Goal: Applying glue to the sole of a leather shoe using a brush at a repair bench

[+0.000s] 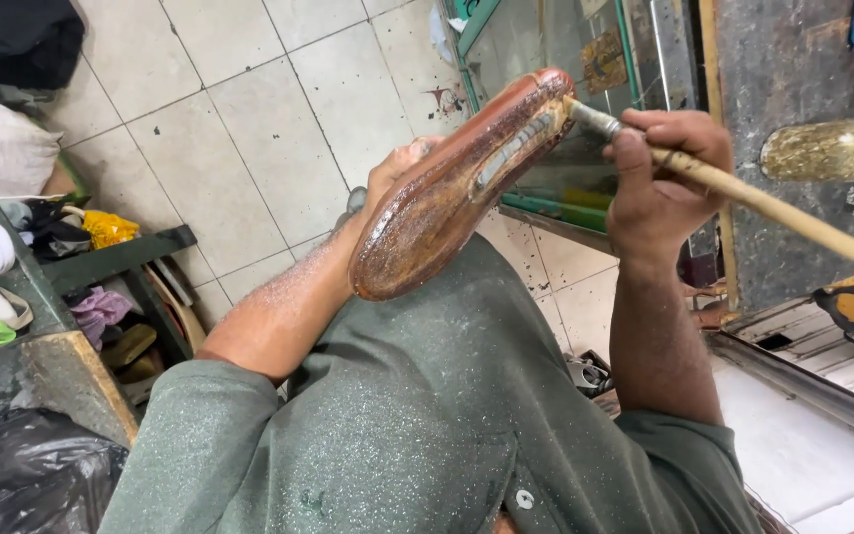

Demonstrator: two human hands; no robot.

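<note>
My left hand (399,168) grips a brown shoe sole (447,193) from behind, holding it tilted with its glossy underside facing me. The sole's toe end points up to the right. My right hand (659,173) is closed around a long wooden-handled brush (763,203). The brush's metal ferrule and tip (585,115) touch the upper edge of the sole near the toe. Both forearms come out of a green shirt (427,425) that fills the lower part of the view.
A glass-fronted cabinet with a green frame (565,188) stands behind the sole. A glue-covered jar (827,148) lies on the dark surface at right, above a metal tray (822,366). Shoes and rags fill a low shelf (111,257) at left; a black bag (22,475) sits lower left.
</note>
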